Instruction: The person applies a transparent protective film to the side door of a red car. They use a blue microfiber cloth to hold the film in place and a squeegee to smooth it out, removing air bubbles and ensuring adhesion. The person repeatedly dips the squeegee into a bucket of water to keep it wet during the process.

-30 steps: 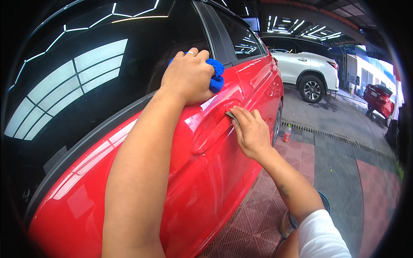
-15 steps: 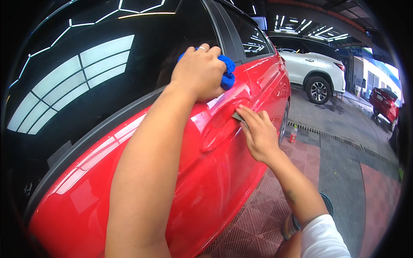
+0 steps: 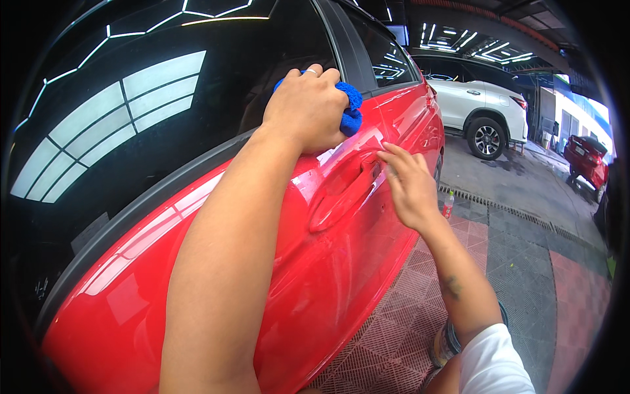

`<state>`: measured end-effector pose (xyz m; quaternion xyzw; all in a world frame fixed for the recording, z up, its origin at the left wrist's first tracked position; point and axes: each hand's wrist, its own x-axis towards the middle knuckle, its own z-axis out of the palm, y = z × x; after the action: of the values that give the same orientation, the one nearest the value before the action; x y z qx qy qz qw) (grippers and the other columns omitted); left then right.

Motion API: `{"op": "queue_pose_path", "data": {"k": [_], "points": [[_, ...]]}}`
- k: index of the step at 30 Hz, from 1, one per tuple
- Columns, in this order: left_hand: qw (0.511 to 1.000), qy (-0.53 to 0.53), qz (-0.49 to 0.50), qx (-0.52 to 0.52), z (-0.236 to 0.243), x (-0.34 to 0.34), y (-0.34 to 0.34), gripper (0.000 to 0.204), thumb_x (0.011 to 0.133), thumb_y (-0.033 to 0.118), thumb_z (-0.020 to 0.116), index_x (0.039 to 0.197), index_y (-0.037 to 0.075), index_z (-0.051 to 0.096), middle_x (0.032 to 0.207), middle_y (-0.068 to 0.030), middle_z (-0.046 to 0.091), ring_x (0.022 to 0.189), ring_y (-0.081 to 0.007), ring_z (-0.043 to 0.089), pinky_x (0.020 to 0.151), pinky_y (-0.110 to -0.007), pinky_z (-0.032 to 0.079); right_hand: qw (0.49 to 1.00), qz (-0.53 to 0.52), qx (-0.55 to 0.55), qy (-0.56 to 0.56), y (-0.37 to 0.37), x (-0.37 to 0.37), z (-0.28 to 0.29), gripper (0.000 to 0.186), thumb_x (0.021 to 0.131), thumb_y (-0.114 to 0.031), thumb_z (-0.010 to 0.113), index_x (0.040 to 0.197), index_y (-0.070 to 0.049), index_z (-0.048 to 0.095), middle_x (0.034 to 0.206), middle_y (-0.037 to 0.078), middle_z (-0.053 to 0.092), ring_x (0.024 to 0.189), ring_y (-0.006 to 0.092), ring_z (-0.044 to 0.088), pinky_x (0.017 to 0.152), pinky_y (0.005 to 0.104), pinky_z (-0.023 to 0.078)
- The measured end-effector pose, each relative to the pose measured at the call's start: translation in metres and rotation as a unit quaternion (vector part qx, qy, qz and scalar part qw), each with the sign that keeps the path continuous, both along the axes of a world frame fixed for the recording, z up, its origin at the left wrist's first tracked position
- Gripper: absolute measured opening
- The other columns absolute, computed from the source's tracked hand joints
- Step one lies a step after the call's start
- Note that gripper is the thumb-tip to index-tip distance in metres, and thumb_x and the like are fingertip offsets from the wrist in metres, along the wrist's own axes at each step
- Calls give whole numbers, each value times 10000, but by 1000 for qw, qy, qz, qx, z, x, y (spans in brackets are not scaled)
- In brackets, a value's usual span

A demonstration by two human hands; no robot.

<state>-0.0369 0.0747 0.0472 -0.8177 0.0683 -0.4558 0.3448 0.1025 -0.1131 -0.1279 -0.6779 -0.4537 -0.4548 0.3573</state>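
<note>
My left hand (image 3: 307,111) is closed around a bunched blue cloth (image 3: 352,117), resting against the red car door (image 3: 289,315) at the lower edge of its dark window. To the right of it, my right hand (image 3: 415,190) is at the rear end of the red door handle (image 3: 338,200). Its fingers are pressed together over a small thin grey sheet (image 3: 377,171), mostly hidden beneath them. The sheet looks like sandpaper, though its kind is hard to make out. The paint around the handle appears dull and streaked.
A bottle with red contents (image 3: 448,205) stands on the floor beyond my right arm. Below that arm a bucket (image 3: 447,341) is partly covered. A drain grate (image 3: 518,213) crosses the floor. A white car (image 3: 476,105) and another red car (image 3: 585,161) are parked farther back.
My right hand has slid a little up and to the right along the door, uncovering more of the handle's rear end. The left hand with the cloth has hardly moved.
</note>
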Motion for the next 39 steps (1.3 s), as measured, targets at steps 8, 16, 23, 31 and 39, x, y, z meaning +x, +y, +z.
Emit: {"op": "queue_pose_path", "data": {"k": [8, 16, 23, 31, 39], "points": [[1000, -3, -6, -2, -2, 6, -2, 306, 830, 383, 874, 859, 79, 884, 1061, -84, 739, 1087, -274, 716, 931, -431, 579, 991, 128, -28, 16, 4, -1, -12, 364, 1115, -137, 661, 1458, -64, 755, 1431, 120, 787, 1138, 347, 664, 1070, 452, 559], [1000, -13, -17, 0, 1, 15, 6, 300, 816, 367, 880, 893, 78, 890, 1083, -83, 746, 1114, -282, 720, 949, -431, 581, 987, 154, -39, 17, -3, 11, -7, 369, 1123, -127, 645, 1471, -47, 736, 1357, 153, 795, 1032, 349, 637, 995, 443, 540], [1000, -12, -8, 3, 4, 15, 8, 318, 816, 380, 884, 909, 75, 898, 1088, -82, 746, 1115, -283, 719, 950, -432, 579, 989, 130, -53, 40, -5, 8, -1, 342, 1129, -129, 644, 1444, -44, 742, 1303, 164, 794, 1077, 365, 662, 1010, 471, 549], [1000, -7, -5, -2, 3, 11, 4, 305, 828, 382, 878, 905, 88, 898, 1076, -82, 739, 1102, -282, 717, 937, -435, 580, 988, 136, -68, 32, -7, 10, 4, 374, 1125, -149, 656, 1473, -42, 738, 1383, 152, 793, 1101, 367, 670, 1023, 468, 556], [1000, -7, -5, -6, -11, 0, 1, 341, 852, 401, 867, 878, 61, 882, 1068, -84, 736, 1109, -284, 718, 934, -438, 581, 999, 27, -46, -12, 1, -34, -23, 415, 1087, -204, 724, 1477, -63, 751, 1506, 127, 752, 1119, 362, 688, 988, 463, 607]]}}
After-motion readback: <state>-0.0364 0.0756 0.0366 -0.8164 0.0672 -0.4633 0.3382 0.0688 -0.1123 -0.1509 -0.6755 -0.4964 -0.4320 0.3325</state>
